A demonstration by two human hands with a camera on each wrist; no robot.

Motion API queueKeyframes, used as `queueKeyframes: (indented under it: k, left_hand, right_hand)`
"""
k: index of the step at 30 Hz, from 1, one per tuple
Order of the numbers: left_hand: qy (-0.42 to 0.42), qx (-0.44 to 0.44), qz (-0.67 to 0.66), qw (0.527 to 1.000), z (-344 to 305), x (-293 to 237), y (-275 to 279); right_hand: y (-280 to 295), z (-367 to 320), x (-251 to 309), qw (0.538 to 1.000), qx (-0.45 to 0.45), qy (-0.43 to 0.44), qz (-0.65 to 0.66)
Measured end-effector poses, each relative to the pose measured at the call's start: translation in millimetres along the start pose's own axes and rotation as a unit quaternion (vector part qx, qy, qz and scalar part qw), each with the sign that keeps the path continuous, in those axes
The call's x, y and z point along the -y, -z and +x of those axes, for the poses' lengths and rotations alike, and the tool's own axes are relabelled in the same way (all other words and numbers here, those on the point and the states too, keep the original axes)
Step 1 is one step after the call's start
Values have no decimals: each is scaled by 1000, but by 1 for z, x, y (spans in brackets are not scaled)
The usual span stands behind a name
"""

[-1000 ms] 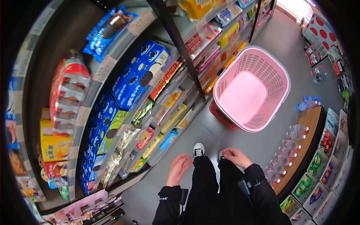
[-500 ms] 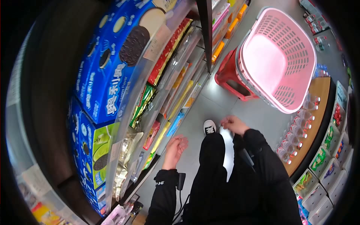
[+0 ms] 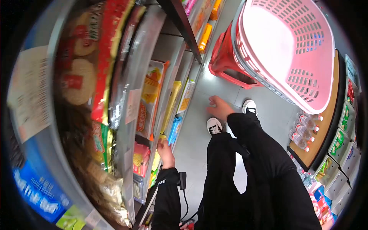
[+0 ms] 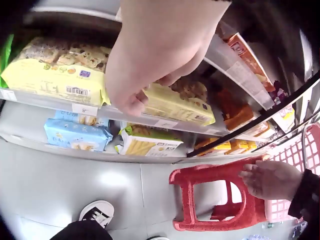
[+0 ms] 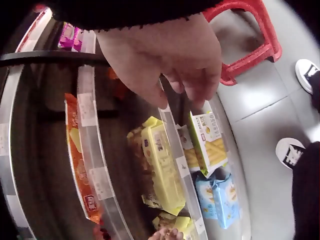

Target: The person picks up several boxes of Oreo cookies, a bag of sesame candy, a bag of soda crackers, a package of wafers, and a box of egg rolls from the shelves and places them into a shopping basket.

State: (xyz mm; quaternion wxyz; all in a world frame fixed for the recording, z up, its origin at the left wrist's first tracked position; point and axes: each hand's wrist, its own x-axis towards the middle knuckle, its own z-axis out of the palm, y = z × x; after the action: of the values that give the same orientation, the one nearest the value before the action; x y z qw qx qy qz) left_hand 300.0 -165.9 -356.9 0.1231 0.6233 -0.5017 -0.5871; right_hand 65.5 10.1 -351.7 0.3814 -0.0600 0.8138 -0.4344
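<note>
Beside the lower shelves, my left hand (image 3: 166, 154) has loosely bent fingers. In the left wrist view this hand (image 4: 157, 57) overlaps the ends of two yellow biscuit packs (image 4: 50, 77), its fingertips low in front of them; contact is unclear. The right wrist view shows its fingers (image 5: 169, 234) by a yellow pack (image 5: 167, 172). My right hand (image 3: 221, 108) hangs over the floor with relaxed fingers and nothing in them. In the right wrist view that hand (image 5: 167, 62) appears above a shelf edge, near a green-and-white pack (image 5: 209, 142).
A pink basket (image 3: 268, 42) sits on a red stool (image 3: 224, 57) at the upper right. Blue packs (image 4: 77, 135) lie on the bottom shelf. A dark shelf post (image 3: 180, 23) stands ahead. Bottles (image 3: 303, 132) line a wooden ledge at right.
The head view has come closer to the lower shelves. My left hand has moved from over the floor to the shelf front. My right hand has shifted left in view, still holding nothing.
</note>
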Motion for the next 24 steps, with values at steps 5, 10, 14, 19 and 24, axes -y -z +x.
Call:
queueKeyframes:
  k: [5,10,14,19,24]
  left_hand:
    - [-240,-89,334,907,30,-3,-18]
    - [-249,-104,239,933,38,-16,-35]
    - [-176,-62,202,961,51,-18,-36]
    - [-96,-49,44,993,68,-11,-34]
    - [-21,48,-99,994,62,-30,-47]
  right_hand:
    - [-42,58,7,992,15,107,70]
    - [-69,92,47,970,-107,217,-29]
    - [-75,109,60,986,-28,140,-91]
    - [-80,123,60,981,-13,111,-156]
    - [-94,115,56,982,-30,138,-122]
